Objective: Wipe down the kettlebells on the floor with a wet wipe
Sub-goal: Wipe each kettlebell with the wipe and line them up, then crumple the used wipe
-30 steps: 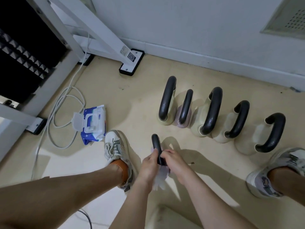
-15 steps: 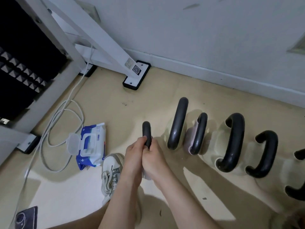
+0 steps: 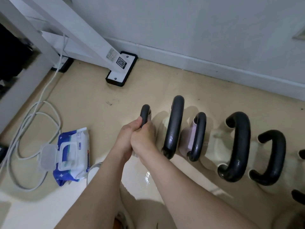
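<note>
The left hand [image 3: 126, 138] and right hand [image 3: 144, 140] each have their grip wrapped tight on the leftmost kettlebell handle [image 3: 145, 113].

Open floor [image 3: 92, 103] is found between the wet-wipe pack [image 3: 72, 154] and the gripped kettlebell handle [image 3: 145, 113]. To the right, passage is barred by close-set kettlebells [image 3: 175, 128]; leftward, a looped cable [image 3: 33, 116] is strewn across the floor.

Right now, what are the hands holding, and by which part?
The left hand and right hand both grip the leftmost kettlebell by the near part of its black handle.
</note>
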`<state>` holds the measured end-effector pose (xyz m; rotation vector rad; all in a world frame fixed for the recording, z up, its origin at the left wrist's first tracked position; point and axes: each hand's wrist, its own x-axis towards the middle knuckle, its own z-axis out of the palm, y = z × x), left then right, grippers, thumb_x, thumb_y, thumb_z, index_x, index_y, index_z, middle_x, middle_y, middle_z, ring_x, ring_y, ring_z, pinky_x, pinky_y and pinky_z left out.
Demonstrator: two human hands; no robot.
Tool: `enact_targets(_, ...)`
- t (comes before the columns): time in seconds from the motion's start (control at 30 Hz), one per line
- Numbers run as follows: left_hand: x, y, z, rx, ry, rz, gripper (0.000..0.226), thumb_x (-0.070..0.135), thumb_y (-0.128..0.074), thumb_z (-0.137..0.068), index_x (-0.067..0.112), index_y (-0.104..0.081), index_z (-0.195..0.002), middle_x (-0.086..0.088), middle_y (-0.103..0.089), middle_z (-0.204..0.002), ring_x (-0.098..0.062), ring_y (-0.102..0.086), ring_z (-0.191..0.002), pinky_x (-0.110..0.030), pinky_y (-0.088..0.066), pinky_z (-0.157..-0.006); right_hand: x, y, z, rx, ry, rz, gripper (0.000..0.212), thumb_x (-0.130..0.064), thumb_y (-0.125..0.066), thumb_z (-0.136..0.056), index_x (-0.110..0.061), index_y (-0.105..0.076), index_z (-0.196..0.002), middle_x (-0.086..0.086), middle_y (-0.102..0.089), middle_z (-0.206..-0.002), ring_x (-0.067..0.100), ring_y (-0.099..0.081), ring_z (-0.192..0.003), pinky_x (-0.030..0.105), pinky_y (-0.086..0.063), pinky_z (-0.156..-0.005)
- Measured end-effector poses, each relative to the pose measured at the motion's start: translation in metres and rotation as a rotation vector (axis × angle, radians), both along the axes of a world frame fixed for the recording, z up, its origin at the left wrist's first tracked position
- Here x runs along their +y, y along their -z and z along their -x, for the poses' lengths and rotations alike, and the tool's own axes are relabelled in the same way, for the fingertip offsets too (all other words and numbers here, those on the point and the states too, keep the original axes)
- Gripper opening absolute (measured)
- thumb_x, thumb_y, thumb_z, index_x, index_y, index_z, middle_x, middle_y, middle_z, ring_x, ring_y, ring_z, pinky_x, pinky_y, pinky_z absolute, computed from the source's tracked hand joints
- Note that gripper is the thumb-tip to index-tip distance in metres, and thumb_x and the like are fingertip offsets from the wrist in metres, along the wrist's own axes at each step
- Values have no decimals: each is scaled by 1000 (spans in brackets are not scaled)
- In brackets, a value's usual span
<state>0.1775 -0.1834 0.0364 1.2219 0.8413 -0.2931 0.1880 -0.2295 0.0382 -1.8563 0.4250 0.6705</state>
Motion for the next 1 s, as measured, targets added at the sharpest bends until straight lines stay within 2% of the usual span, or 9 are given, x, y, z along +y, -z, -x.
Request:
enact_targets(0.2,-8,-27,1,23,-200,-266,31,14,-49,-94,7,-61,-122,-22,-64,-105,-16,-58,-72,-25,-46,-63,-13,-26,0,15,-135,12,60,-35,-40,-77,-18,-43,-135,11,-51,-135,30,-59,-112,39,-53,-92)
enact_targets(0.33,-26,-64,17,-133,-491,258,37,7,-45,-89,20,-61,-120,-7,-75,-96,-24,-70,-94,-39,-52,-87,-36,-58,10,161,-14,-235,76,-61,-49,-60,-35,-49,-132,-7,-60,-129,17,-60,-112,43,-53,-93)
enact_targets(0.4,-37,-80,29,-211,-492,333,52,-8,-34,-82,17,-58,-121,-21,-64,-116,-39,-63,-112,-55,-44,-100,-60,-86,17,225,-42,-388,53,-49,-60,-69,-32,-63,-119,-2,-69,-117,17,-65,-103,47,-58,-85)
enact_targets(0.5,-53,-109,39,-294,-469,257,67,-26,-21,-74,12,-60,-114,-15,-51,-108,-38,-54,-122,-50,-48,-99,-103,-121,28,181,-187,-397,19,-17,-54,-93,-10,-70,-102,16,-71,-111,25,-70,-90,45,-59,-83)
enact_targets(0.63,-86,-150,51,-368,-191,4,50,-22,-38,-83,16,-69,-94,-9,-63,-84,-23,-69,-95,-43,-56,-77,-150,-147,40,106,-208,-333,19,-15,-53,-97,-3,-67,-101,15,-70,-87,20,-69,-64,32,-55,-62)
enact_targets(0.73,-113,-172,55,-370,-51,-227,30,-2,-58,-87,22,-75,-82,-2,-73,-81,-18,-66,-68,-31,-48,-61,-184,-167,45,60,50,-445,21,-3,-48,-96,14,-59,-103,17,-55,-72,14,-42,-43,25,-25,-46)
enact_targets(0.8,-134,-187,58,-412,4,-344,19,6,-67,-85,21,-76,-80,7,-72,-74,-4,-63,-62,-21,-47,-58,-209,-185,50,20,306,-607,22,3,-48,-93,14,-61,-107,18,-58,-80,14,-47,-50,23,-34,-44)
enact_targets(0.9,-169,-217,69,-506,164,-458,3,21,-73,-82,23,-76,-80,9,-72,-68,0,-59,-55,-20,-47,-55,-245,-215,62,-23,582,-1023,39,9,-51,-74,21,-55,-110,26,-54,-98,22,-60,-73,23,-51,-74)
enact_targets(1.0,-203,-245,74,-606,296,-380,8,20,-73,-82,16,-74,-75,0,-67,-59,-7,-53,-48,-19,-45,-50,-278,-235,79,-59,762,-1241,53,8,-50,-67,19,-53,-118,32,-54,-119,36,-58,-110,36,-48,-102)
